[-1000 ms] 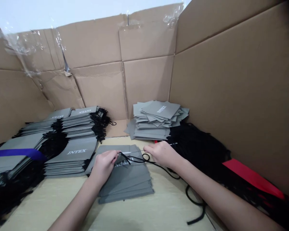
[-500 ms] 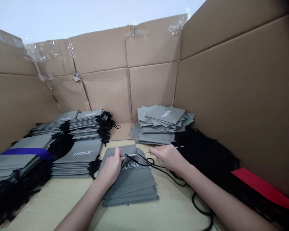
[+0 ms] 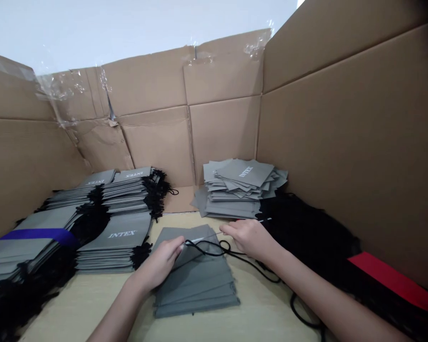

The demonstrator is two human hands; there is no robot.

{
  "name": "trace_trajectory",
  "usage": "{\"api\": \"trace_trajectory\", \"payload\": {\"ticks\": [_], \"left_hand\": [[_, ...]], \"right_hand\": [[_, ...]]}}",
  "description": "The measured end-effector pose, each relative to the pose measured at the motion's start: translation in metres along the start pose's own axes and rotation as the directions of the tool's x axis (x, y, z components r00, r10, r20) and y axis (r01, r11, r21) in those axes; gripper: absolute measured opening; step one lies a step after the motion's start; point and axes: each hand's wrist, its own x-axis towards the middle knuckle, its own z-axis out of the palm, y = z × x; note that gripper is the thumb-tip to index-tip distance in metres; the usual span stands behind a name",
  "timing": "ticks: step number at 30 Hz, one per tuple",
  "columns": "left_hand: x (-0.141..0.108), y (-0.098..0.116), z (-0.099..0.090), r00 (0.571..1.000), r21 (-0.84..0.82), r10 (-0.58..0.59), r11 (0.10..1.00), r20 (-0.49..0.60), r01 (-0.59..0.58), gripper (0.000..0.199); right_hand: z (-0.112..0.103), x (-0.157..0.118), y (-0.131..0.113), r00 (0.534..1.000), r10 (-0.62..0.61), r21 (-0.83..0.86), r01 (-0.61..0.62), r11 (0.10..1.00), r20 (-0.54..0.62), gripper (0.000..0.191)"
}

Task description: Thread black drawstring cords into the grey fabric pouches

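Left hand (image 3: 160,265) palm down, forearm coming from lower left, fingers pinched together on mouth of top grey drawstring bag (image 3: 199,261) and black cord (image 3: 207,248). Right hand (image 3: 248,237) reaches from right side, wrist low, fingertips (image 3: 225,230) closed on thin white strip (image 3: 207,236), exact hold too small to tell. Bag lies between hands, on stack of grey bags (image 3: 196,294), on pale wooden table (image 3: 85,304). Left: stacks of INTEX bags (image 3: 119,237). Behind: loose pile of grey bags (image 3: 240,183), against cardboard wall (image 3: 221,142)
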Motion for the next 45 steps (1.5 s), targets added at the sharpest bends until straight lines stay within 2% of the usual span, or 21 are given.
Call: {"api": "trace_trajectory", "payload": {"ticks": [6,10,13,19,24,26,28,31,33,37,40,45], "left_hand": [[-0.006,-0.007,-0.008,0.999,-0.128,-0.018,0.991,0.049,0.024,0.035],[-0.004,-0.003,-0.01,0.988,-0.14,-0.049,0.988,0.144,0.07,0.037],[-0.002,0.0,-0.009,0.988,-0.139,-0.057,0.987,0.143,0.077,0.039],[0.001,0.005,-0.005,0.982,-0.087,-0.063,0.993,0.177,0.079,0.036],[0.004,0.011,0.001,0.992,0.052,-0.06,0.997,0.107,0.055,0.031],[0.005,0.013,0.003,0.995,0.157,-0.066,0.986,0.073,0.054,0.029],[0.005,0.014,0.004,0.997,0.269,-0.071,0.961,0.017,0.064,0.028],[0.004,0.012,0.003,0.997,0.366,-0.066,0.927,-0.044,0.077,0.025],[0.003,0.01,0.003,0.996,0.379,-0.063,0.922,-0.065,0.083,0.024],[0.003,0.007,0.003,0.995,0.361,-0.052,0.929,-0.081,0.078,0.022],[0.004,0.007,0.004,0.996,0.386,-0.047,0.919,-0.082,0.075,0.018],[0.004,0.005,0.008,0.992,0.488,0.041,0.873,-0.116,0.021,0.018]], "right_hand": [[-0.003,0.0,-0.002,0.994,-0.046,0.028,0.049,0.998,-0.095,0.034],[-0.006,0.0,-0.005,0.988,-0.076,-0.008,0.076,0.997,-0.137,0.032],[-0.006,0.001,-0.008,0.984,-0.072,0.0,0.073,0.997,-0.162,0.03],[0.001,0.0,-0.009,0.984,-0.064,0.068,0.076,0.995,-0.164,0.03],[0.013,-0.003,-0.009,0.986,0.004,0.19,0.027,0.981,-0.164,0.031],[0.016,-0.003,-0.009,0.994,0.059,0.26,-0.033,0.965,-0.096,0.03],[0.014,-0.002,-0.007,0.994,0.091,0.335,-0.106,0.936,0.059,0.026],[0.004,0.003,-0.005,0.951,0.018,0.465,-0.167,0.869,0.308,0.028],[-0.004,0.005,-0.006,0.938,-0.006,0.516,-0.184,0.836,0.345,0.029],[-0.01,0.006,-0.013,0.977,0.1,0.493,-0.181,0.851,0.186,0.024],[-0.005,0.005,-0.022,0.993,0.081,0.444,-0.111,0.889,0.085,0.016],[0.001,0.002,-0.03,0.998,0.017,0.343,0.007,0.939,-0.066,0.021]]}}
